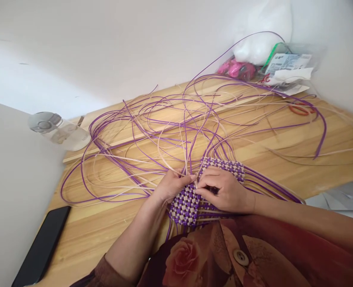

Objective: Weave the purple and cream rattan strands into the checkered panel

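Note:
A woven piece [182,208] in a purple and beige checked pattern lies at the table's near edge, against my clothing. My left hand [172,186] grips its upper left edge, thumb on top and pointing right. From the right, my right hand [224,191] reaches over the weave, its thumb and index finger pinched on a beige strand close to my left thumb. Part of the weave is hidden under my right hand. Loose purple strands [116,181] and beige strands fan out from the piece to the left, away from me and to the right.
Long strand ends tangle across the wooden table [83,235]. A clear bottle [64,131] with a grey lid is at the left, a black phone [41,247] nearer me. Orange-handled scissors [300,108] lie at the right. Behind them are a clear pouch [290,63] and a white bag [263,36].

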Action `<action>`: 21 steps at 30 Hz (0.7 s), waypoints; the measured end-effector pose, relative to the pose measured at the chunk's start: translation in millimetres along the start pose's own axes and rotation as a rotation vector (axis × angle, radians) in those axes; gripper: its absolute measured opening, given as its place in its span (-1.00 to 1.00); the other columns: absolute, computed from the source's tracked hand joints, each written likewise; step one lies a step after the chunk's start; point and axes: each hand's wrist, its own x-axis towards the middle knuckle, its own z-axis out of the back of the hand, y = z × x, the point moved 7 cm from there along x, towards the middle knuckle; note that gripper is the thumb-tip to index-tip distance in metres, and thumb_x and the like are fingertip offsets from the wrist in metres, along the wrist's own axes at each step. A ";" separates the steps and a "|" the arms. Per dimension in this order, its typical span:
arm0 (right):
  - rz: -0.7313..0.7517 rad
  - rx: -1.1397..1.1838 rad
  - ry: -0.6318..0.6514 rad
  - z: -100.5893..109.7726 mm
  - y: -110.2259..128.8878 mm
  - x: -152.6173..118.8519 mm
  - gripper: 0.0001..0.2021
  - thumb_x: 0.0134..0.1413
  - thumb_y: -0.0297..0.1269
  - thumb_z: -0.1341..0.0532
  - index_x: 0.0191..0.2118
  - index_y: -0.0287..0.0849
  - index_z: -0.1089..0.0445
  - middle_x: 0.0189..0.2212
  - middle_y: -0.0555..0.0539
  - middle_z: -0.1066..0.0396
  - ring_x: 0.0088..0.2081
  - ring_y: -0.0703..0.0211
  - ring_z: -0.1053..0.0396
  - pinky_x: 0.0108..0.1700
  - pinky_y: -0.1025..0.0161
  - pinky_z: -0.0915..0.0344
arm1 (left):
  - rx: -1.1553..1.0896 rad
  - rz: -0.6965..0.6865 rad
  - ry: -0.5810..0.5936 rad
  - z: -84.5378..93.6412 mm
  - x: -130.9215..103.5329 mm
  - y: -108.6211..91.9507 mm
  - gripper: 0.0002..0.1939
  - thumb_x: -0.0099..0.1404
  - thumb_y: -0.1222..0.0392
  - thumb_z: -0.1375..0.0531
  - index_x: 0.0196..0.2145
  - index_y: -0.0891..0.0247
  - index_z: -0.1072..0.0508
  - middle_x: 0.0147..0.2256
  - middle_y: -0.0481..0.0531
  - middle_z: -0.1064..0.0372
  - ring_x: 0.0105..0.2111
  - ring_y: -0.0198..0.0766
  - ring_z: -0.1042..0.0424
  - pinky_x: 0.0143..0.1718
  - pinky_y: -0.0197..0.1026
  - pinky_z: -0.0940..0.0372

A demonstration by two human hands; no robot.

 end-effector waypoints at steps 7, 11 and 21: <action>-0.055 0.261 0.026 8.7 15.2 -7.4 -0.97 0.12 -0.41 -0.19 -0.32 -0.20 -0.37 -0.36 -0.10 -0.43 -0.22 0.18 -0.33 -0.07 0.16 -0.25 | -0.008 0.004 0.006 2.9 3.3 4.2 -0.62 0.01 -0.03 -0.37 -0.39 0.39 -0.49 -0.44 0.05 -0.43 -0.48 -0.33 -0.32 -0.41 -0.28 -0.19; -0.115 0.418 0.025 -2.3 8.1 -15.6 -0.92 0.15 -0.36 -0.18 -0.36 -0.22 -0.36 -0.42 -0.08 -0.40 -0.31 0.22 -0.33 -0.18 0.22 -0.27 | 0.016 -0.015 -0.022 3.9 4.8 4.8 -0.62 0.02 -0.04 -0.36 -0.40 0.38 -0.48 -0.45 0.05 -0.42 -0.48 -0.31 -0.33 -0.40 -0.28 -0.19; -0.370 0.643 0.155 -29.3 -18.0 -30.2 -0.77 0.19 -0.20 -0.16 -0.38 -0.28 -0.35 -0.47 -0.02 -0.33 -0.44 0.34 -0.20 -0.38 0.38 -0.17 | 0.458 -0.096 -0.071 1.3 -2.4 -13.1 -0.70 0.06 -0.01 -0.31 -0.46 0.32 -0.48 -0.52 -0.04 -0.38 -0.50 -0.33 -0.27 -0.41 -0.29 -0.15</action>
